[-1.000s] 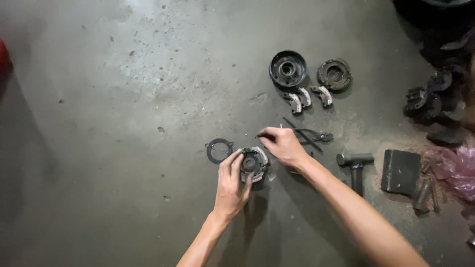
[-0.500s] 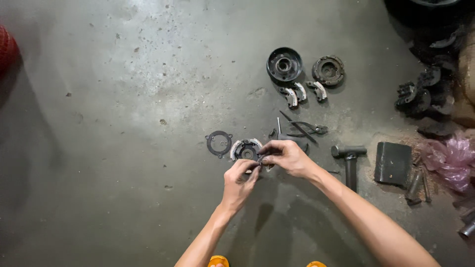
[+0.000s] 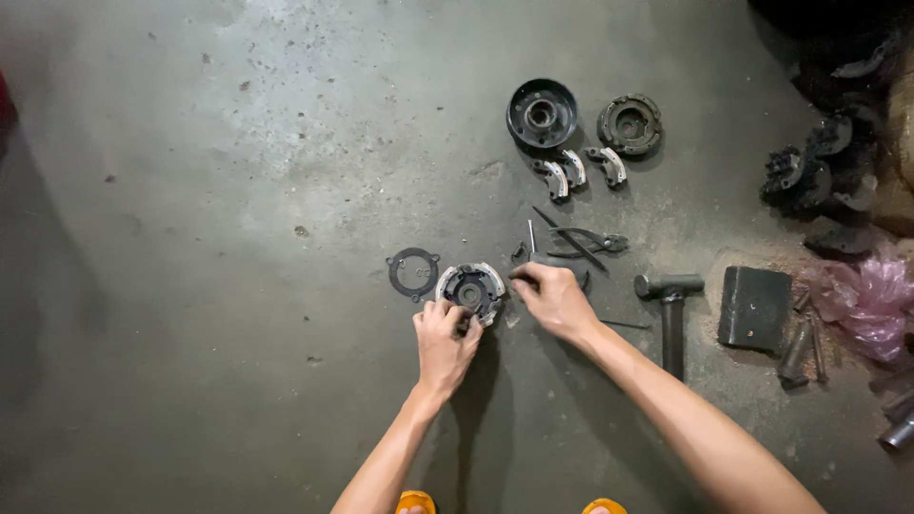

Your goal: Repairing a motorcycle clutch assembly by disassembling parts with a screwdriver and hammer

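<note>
Left hand (image 3: 444, 345) fingers grip the round clutch assembly (image 3: 469, 288) at frame centre; right hand (image 3: 554, 300) fingers pinch closed beside it, contents not discernible.

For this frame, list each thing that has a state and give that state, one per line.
Left hand: fingers on the near edge of the round shoe assembly, which lies flat on the floor.
Right hand: fingertips pinched beside the assembly; what they hold cannot be told.
Flat ring plate: loose, lying apart from the assembly.
Drum: off, open side up.
Three loose shoes: separate, on the floor.
Pliers: lying untouched.
Hammer: lying flat, untouched.
</note>
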